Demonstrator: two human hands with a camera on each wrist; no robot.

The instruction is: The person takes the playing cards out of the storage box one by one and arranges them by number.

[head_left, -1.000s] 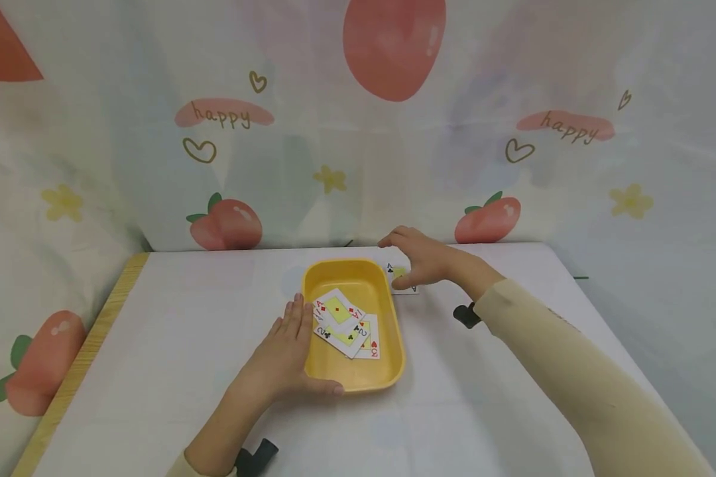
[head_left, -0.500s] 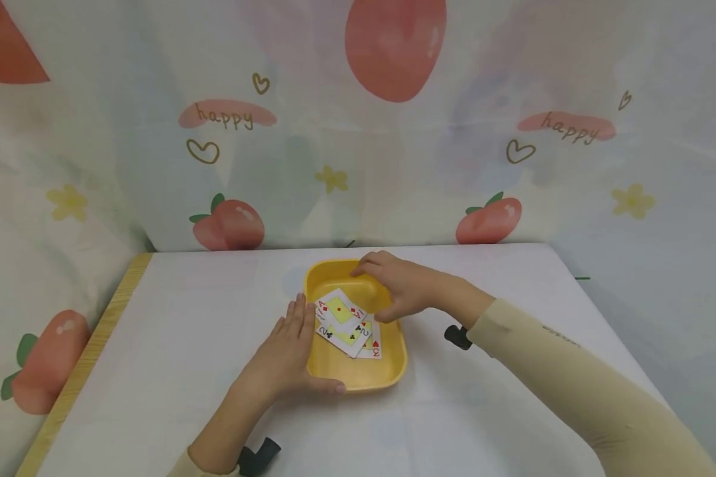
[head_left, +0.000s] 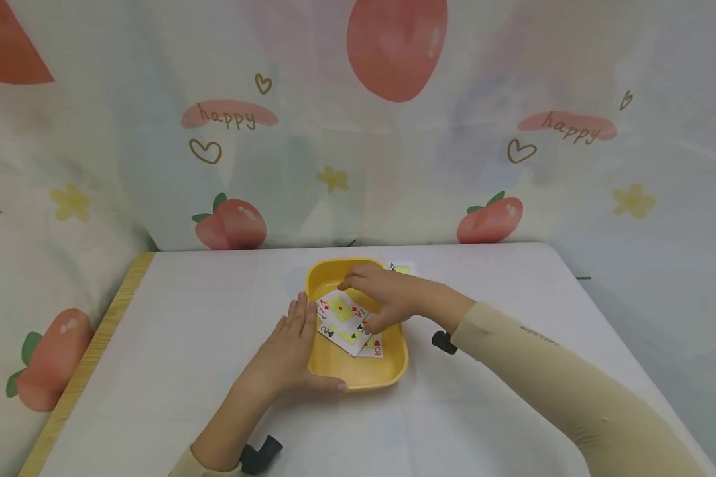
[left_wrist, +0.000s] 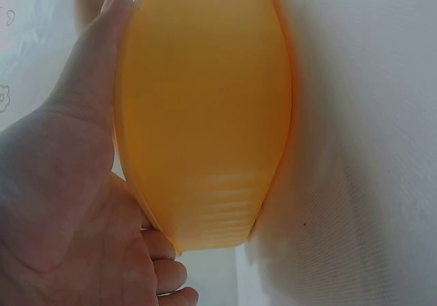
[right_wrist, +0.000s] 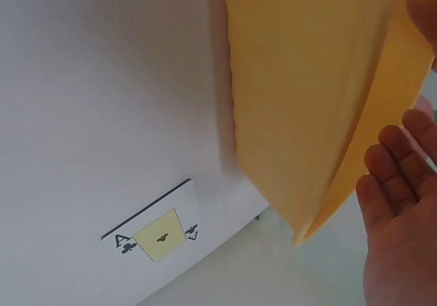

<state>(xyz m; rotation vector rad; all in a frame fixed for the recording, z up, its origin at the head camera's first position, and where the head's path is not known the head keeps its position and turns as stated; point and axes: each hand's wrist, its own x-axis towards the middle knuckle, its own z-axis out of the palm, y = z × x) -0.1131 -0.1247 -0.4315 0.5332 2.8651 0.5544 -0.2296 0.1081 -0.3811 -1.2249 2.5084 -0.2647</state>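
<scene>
From my head, my left hand point(head_left: 286, 358) lay with straight fingers along the left rim of the yellow tray point(head_left: 358, 375), its thumb spread across the near end. Inside, the ace of diamonds point(head_left: 341, 307) and the two of clubs point(head_left: 346, 340) overlapped, a heart card point(head_left: 378, 347) partly beneath them to the right. My right hand point(head_left: 388, 293) reached over the right rim, thumb and fingers wide apart; whether a fingertip touched the pile I could not tell. The ace of clubs point(head_left: 402, 268) lay on the white cloth point(head_left: 215, 318), just beside the tray at the far right, partly hidden. I judged the work partway: three in the tray, one out, and some handling left to do. From my left wrist, my thumb followed the rim, near the tray's outer wall. From my right wrist, my thumb stood well clear of the fingers, nothing seen between them, and the ace of clubs lay face up, apart from the tray.
</scene>
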